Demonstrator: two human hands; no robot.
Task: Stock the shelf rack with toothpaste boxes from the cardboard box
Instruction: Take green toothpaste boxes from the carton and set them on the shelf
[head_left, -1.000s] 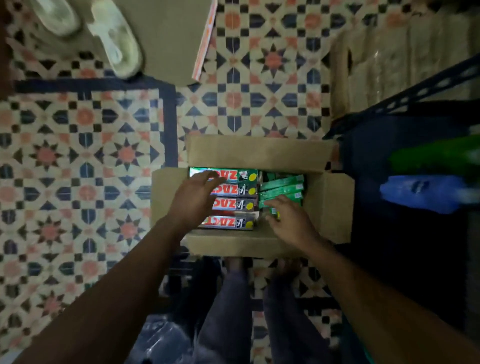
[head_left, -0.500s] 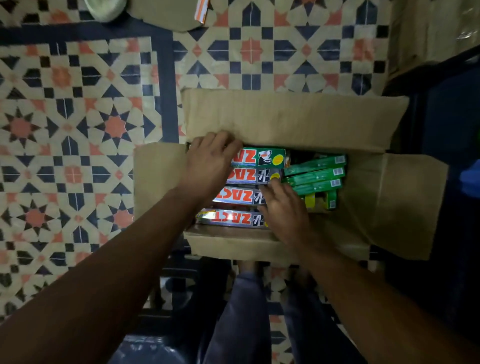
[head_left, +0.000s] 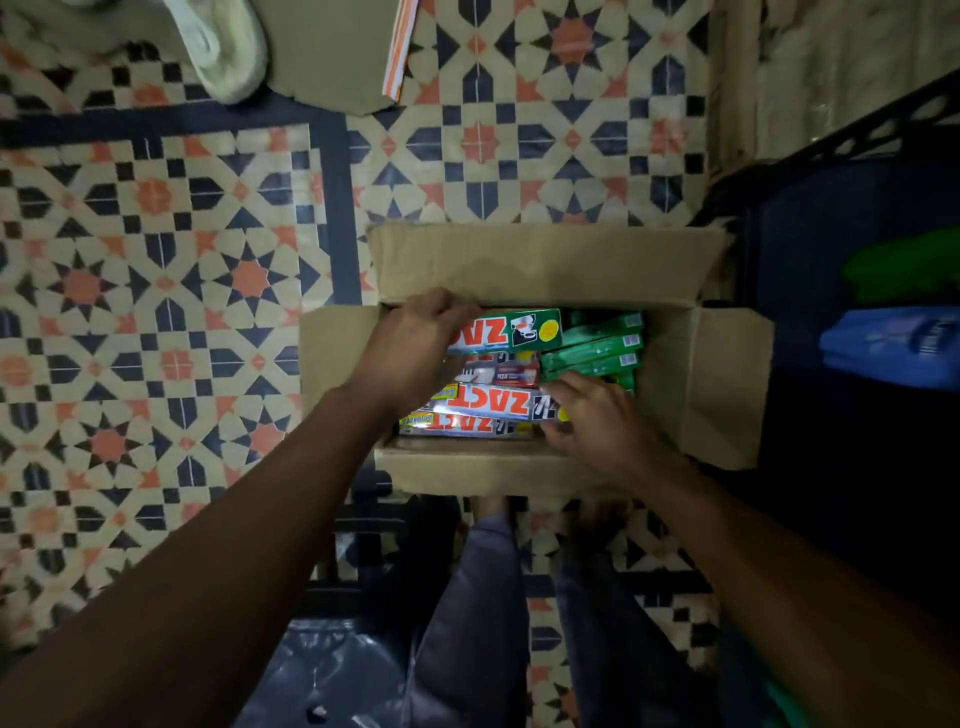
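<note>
The cardboard box (head_left: 545, 270) stands open on the tiled floor (head_left: 156, 286), just beside the shelf rack (head_left: 831, 140) at the right edge. The left hand (head_left: 415, 353) curls its fingers over the left end of the green toothpaste box (head_left: 524, 330) along the carton's far wall. The right hand (head_left: 602, 426) rests bent fingers against the right end of the silver toothpaste box (head_left: 488, 402); whether it grips cannot be determined. Narrow green boxes (head_left: 592, 353) fill the right side.

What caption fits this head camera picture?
Left hand grips a green ZACT toothpaste box in the open brown cardboard box; right hand touches a silver toothpaste box.
</note>
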